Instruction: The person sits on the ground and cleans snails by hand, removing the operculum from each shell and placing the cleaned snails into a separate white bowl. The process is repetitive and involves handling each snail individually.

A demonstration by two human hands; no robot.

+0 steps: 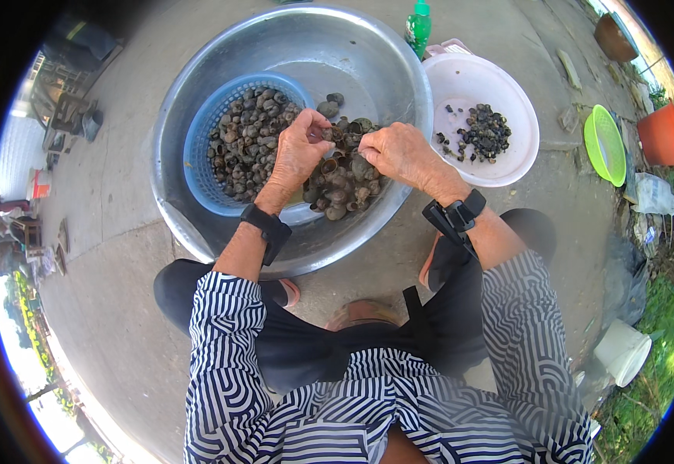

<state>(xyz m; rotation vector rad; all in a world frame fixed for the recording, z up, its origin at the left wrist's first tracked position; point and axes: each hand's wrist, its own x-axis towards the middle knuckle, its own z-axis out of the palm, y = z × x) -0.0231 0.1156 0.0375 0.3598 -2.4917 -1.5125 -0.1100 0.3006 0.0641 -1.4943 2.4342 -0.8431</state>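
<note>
A wide metal basin (pixel 244 43) stands on the ground before me. In its left part sits a blue plastic basket (pixel 198 180) full of snail shells (pixel 250 133). A pile of larger snail shells (pixel 337 185) lies at the basin's right. Over the top of that pile, my left hand (pixel 305 142) pinches a small brownish shell between thumb and fingers. My right hand (pixel 401 153) is close by on the right, its fingers curled together at the pile; what they hold is hidden. A pale pink bowl (pixel 453 75) to the right holds small dark pieces (pixel 485 133).
A green bottle (pixel 418 29) stands behind the pink bowl. Farther right are a lime-green basket (pixel 604 145), an orange-red pot (pixel 662 136) and a white bucket (pixel 621 351). My legs straddle a low seat (pixel 366 312) in front of the basin.
</note>
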